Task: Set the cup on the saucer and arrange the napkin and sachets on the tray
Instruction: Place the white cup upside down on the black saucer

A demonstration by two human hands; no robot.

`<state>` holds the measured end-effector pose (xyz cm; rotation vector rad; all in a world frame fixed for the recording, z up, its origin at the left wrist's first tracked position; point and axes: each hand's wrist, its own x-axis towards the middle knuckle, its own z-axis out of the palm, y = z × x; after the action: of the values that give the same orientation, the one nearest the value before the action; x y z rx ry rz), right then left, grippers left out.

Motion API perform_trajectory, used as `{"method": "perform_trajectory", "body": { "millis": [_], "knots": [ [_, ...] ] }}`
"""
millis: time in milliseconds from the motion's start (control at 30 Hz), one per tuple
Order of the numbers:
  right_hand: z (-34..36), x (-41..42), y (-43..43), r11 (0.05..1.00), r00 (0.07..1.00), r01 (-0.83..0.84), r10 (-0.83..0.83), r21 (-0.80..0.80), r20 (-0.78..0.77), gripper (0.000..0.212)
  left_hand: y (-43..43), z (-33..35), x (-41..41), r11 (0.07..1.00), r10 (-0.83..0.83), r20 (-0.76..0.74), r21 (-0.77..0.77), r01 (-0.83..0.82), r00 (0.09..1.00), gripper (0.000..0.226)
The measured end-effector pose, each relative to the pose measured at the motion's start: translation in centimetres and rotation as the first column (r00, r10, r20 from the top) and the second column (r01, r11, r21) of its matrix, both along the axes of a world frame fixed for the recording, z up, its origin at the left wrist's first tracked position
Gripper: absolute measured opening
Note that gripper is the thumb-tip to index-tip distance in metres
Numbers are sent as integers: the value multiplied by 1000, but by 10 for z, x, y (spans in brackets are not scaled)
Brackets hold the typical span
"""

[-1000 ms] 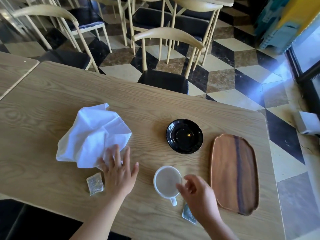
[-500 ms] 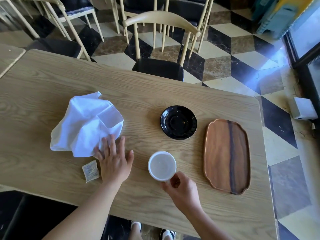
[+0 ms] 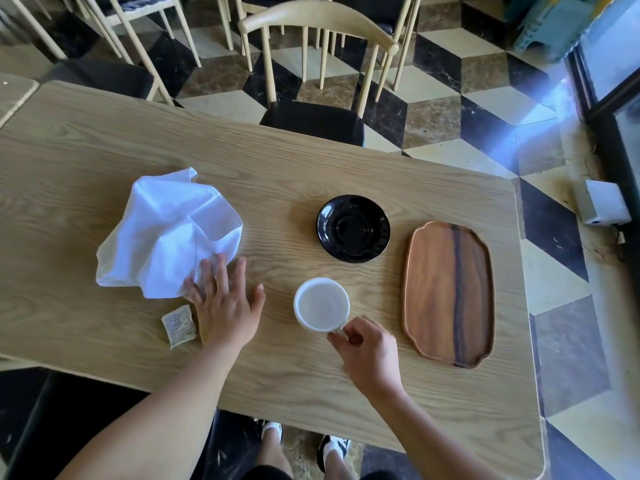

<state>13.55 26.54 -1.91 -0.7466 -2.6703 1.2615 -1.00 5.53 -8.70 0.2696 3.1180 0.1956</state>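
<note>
Two right hand (image 3: 369, 355) fingers (image 3: 337, 339) pinch the cup (image 3: 321, 304) handle; left hand (image 3: 225, 306) flat.

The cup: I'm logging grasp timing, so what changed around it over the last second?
The right hand came in from beside the cup and closed its fingers on the handle. The left hand stayed flat on the napkin's edge; the saucer, tray and sachet stayed put.

1. my cup (image 3: 322, 304) is white, the saucer (image 3: 353, 228) glossy black.
2. napkin (image 3: 166, 233) white; sachet (image 3: 179, 326) pale with tiny print.
3. tray (image 3: 449, 294) reddish-brown, one dark stripe.
4. table (image 3: 104, 150) light woodgrain; floor (image 3: 433, 109) black, cream and brown cubes.
</note>
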Motion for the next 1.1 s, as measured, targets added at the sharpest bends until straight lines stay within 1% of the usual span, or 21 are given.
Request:
{"method": "perform_trajectory", "body": {
  "millis": [133, 233, 367, 633, 767, 967, 1100],
  "knots": [
    [4, -3, 6, 999, 999, 26, -26, -25, -27, 33, -1, -3, 1, 1000, 8, 5, 29, -8, 1000, 66],
    [10, -13, 13, 998, 996, 56, -57, -23, -69, 31, 0, -5, 0, 1000, 13, 11, 16, -13, 1000, 67],
    [20, -39, 29, 994, 988, 113, -111, 10, -106, 29, 0, -4, 0, 1000, 15, 28, 15, -15, 1000, 68],
    [22, -98, 61, 955, 954, 291, -294, -51, -63, 32, 0, -2, -1, 1000, 13, 36, -1, -13, 999, 69],
    [18, -117, 66, 934, 936, 348, -351, -85, -24, 32, 0, -2, 0, 1000, 14, 35, -3, -14, 999, 69],
    [7, -124, 62, 934, 937, 348, -349, -79, -2, 33, 0, -2, -1, 1000, 15, 27, -8, -15, 1000, 69],
    [5, -125, 57, 940, 940, 340, -341, -18, -21, 34, 0, -2, -1, 1000, 5, 24, -5, -5, 1000, 69]
  ]
}}
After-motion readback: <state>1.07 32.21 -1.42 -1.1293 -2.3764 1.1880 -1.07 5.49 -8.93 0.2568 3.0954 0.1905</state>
